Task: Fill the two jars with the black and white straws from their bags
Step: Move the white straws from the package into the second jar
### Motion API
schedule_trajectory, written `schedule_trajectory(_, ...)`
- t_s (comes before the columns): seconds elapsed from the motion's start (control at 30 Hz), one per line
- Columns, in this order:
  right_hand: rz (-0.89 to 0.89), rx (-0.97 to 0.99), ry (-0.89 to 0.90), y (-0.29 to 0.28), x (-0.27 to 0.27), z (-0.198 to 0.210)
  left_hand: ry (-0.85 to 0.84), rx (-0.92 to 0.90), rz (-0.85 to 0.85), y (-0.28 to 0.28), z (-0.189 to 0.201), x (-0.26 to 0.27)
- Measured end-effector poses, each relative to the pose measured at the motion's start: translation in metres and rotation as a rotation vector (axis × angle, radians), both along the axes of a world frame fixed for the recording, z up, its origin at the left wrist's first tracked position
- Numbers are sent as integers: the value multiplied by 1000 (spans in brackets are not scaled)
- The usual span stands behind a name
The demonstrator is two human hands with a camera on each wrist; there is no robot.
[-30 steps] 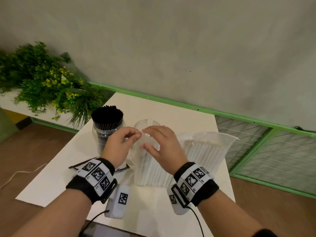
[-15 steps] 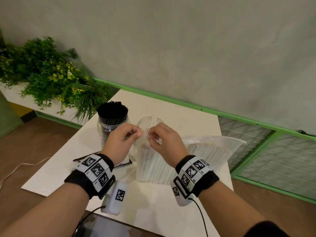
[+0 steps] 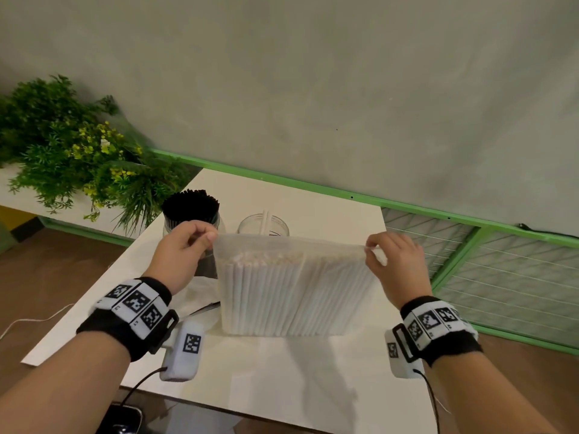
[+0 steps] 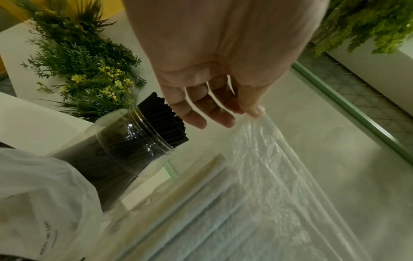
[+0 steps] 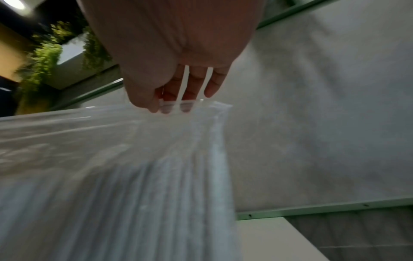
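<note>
A clear bag of white straws (image 3: 294, 292) stands upright on the white table (image 3: 282, 380), its top edge stretched flat. My left hand (image 3: 185, 249) pinches the bag's top left corner (image 4: 257, 116). My right hand (image 3: 391, 261) pinches the top right corner (image 5: 178, 106). Behind the bag, a clear jar (image 3: 263, 225) holds a single white straw. To its left a jar packed with black straws (image 3: 191, 211) stands full; the left wrist view shows this jar (image 4: 134, 141) close by the hand.
An empty crumpled bag (image 4: 44, 194) lies by the black-straw jar. A green plant (image 3: 69, 151) fills the ledge at left. A green rail (image 3: 344, 195) runs along the wall behind the table. A wire grille (image 3: 501, 270) is at right.
My hands have moved apart from the middle of the bag's top to its two corners, pulling the top edge out wide and taut. The bag now stands upright and square to me.
</note>
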State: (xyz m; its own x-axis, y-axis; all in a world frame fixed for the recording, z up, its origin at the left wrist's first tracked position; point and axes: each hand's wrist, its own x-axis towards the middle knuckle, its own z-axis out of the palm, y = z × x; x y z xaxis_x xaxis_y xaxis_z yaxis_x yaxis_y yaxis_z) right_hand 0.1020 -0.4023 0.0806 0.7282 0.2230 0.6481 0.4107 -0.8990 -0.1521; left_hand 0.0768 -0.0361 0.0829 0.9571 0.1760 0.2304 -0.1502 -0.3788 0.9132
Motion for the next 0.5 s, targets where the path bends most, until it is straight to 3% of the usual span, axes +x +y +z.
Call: schedule_trajectory(0.5,-141,413,69,-27,-18,-4,12,38,11,2,-3,0)
